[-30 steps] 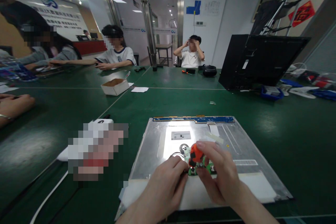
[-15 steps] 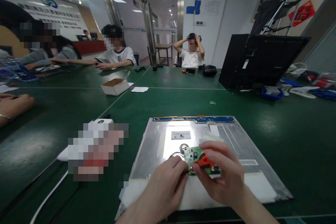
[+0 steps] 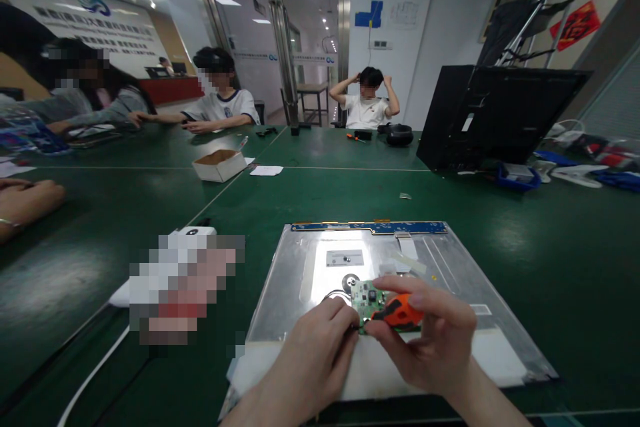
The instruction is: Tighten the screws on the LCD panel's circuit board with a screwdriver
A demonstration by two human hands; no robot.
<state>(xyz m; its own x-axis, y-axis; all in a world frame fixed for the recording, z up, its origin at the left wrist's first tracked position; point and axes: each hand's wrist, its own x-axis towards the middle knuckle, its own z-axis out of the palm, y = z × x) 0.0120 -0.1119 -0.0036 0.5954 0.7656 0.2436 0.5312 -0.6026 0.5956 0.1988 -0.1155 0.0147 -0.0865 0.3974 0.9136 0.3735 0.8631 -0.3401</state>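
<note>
My right hand (image 3: pixel 437 333) grips the orange-and-black handle of a screwdriver (image 3: pixel 403 311), lying over a green circuit board (image 3: pixel 367 295). Its tip points left, toward the board's lower left corner. There my left hand (image 3: pixel 320 343) has its fingers curled and pressed together by the board's edge; what they pinch is hidden, though a thin dark piece shows at the fingertips. Beneath both hands lies a flat silver display panel (image 3: pixel 450 267), with a blue board strip (image 3: pixel 400 227) along its far edge and a white sheet (image 3: pixel 495 353) across its near part.
To the left are a white device (image 3: pixel 200 232) with cables and a blurred-out item. Farther back stand a small open carton (image 3: pixel 220 165) and a black monitor (image 3: pixel 500 117). Another person's hand (image 3: pixel 33 203) rests at the left edge. Several people sit around the green table (image 3: pixel 310 197).
My right hand has shifted slightly right and turned, so more of the screwdriver handle shows. My left hand stays put. The person across the table has moved their hands apart at their head.
</note>
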